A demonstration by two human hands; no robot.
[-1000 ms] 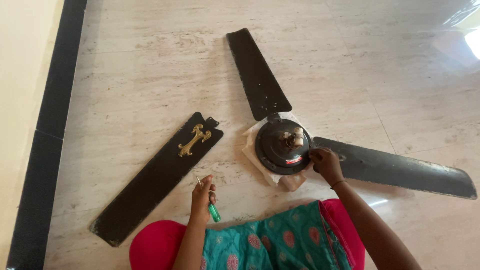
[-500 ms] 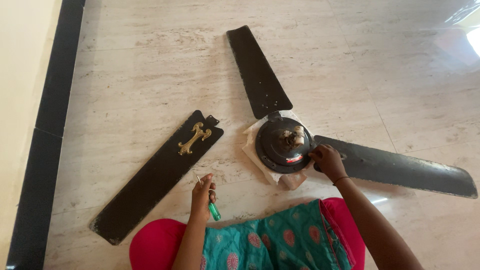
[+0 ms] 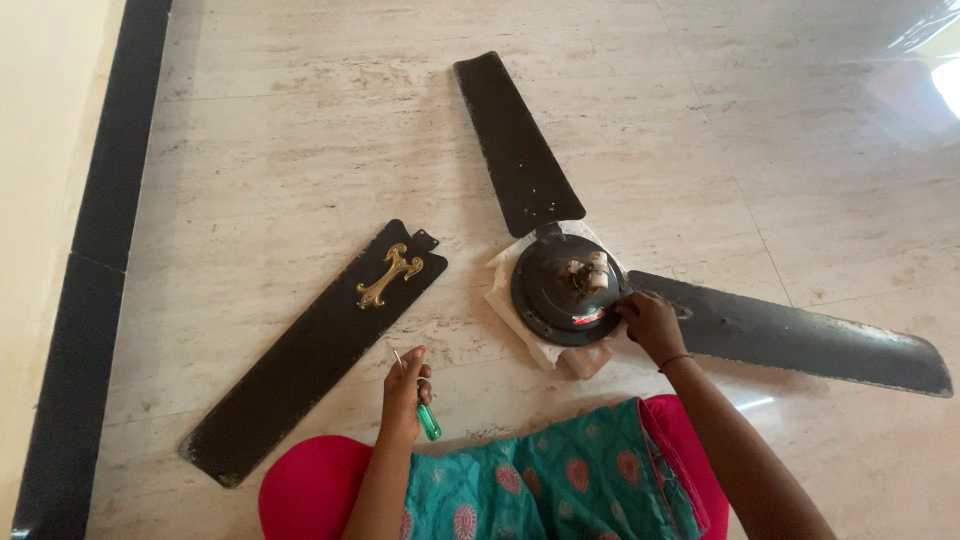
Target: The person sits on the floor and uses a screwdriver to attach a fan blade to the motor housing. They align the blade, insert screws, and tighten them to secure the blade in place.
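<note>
A black ceiling fan motor [image 3: 562, 290] lies on a pale cloth [image 3: 500, 285] on the marble floor, with two black blades still joined: one blade [image 3: 515, 140] points away, the other blade [image 3: 800, 345] runs to the right. A third black blade [image 3: 300, 365] lies loose at the left with a brass bracket [image 3: 390, 275] on its near end. My right hand [image 3: 650, 325] rests with curled fingers at the joint between motor and right blade; anything in the fingers is hidden. My left hand [image 3: 405, 390] holds a green-handled screwdriver [image 3: 427, 420], its shaft pointing up.
A black border strip [image 3: 95, 230] and a cream wall [image 3: 40, 150] run along the left. My knees in red and teal cloth [image 3: 540, 485] fill the lower middle. Glare marks the floor at the top right.
Hardly anything differs: my right hand has shifted slightly at the blade joint, and the view has moved a little. My left hand keeps the screwdriver in the same place.
</note>
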